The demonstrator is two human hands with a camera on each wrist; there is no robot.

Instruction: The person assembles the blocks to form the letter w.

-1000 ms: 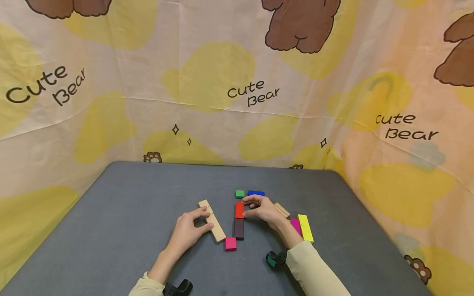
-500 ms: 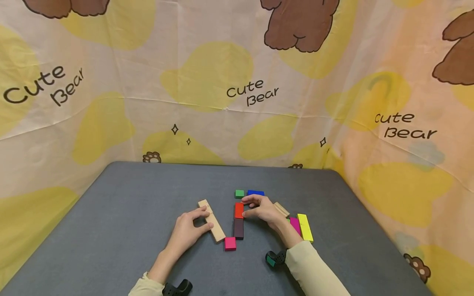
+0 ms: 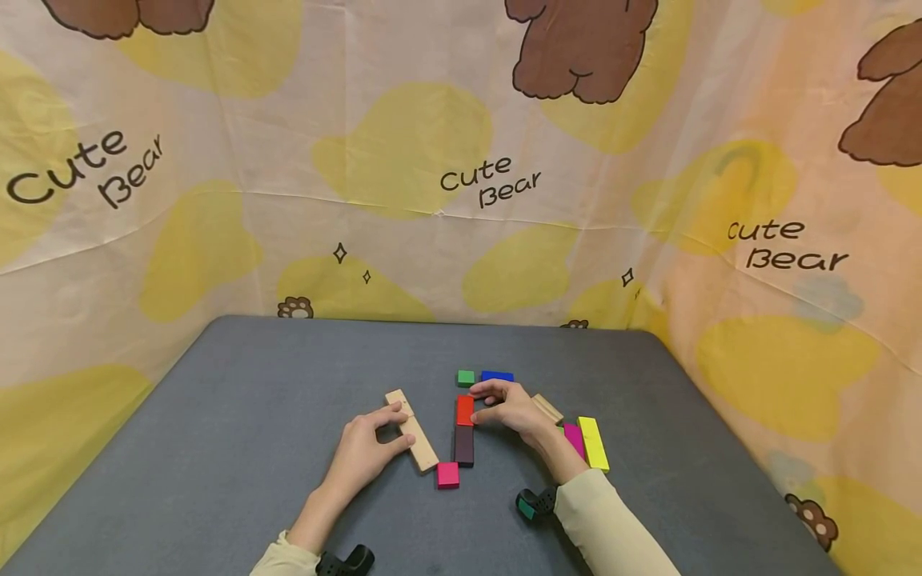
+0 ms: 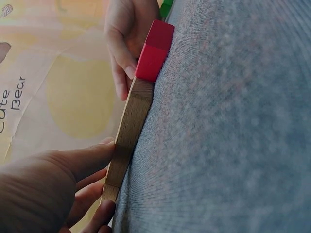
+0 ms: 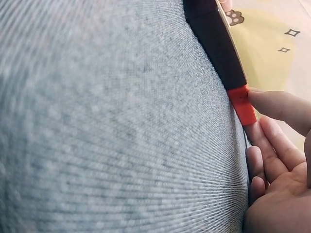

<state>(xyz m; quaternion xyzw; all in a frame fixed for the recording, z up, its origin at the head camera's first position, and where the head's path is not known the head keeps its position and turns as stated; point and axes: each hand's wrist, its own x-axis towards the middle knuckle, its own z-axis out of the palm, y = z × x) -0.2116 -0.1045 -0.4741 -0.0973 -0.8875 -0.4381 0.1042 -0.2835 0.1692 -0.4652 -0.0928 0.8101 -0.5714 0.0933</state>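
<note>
In the head view my left hand [image 3: 367, 452] holds a slanted row of plain wooden blocks [image 3: 421, 448], a seam showing near its far part. The left wrist view has the thumb against the edge of the wooden block [image 4: 127, 128] and fingers at its far end. My right hand [image 3: 515, 412] holds a red block [image 3: 465, 410], thumb on its side and fingers by its far end. A dark purple block [image 3: 464, 446] adjoins the red one lengthwise. A pink block [image 3: 448, 475] sits between the lower ends of the two rows, close against both.
Beyond the right hand lie a green block [image 3: 466, 378] and a blue block [image 3: 498, 376]. Right of it are more wooden pieces [image 3: 547, 408], a magenta block [image 3: 574, 439] and a yellow block [image 3: 594, 442]. A patterned curtain [image 3: 403, 160] hangs behind the grey table [image 3: 288, 376].
</note>
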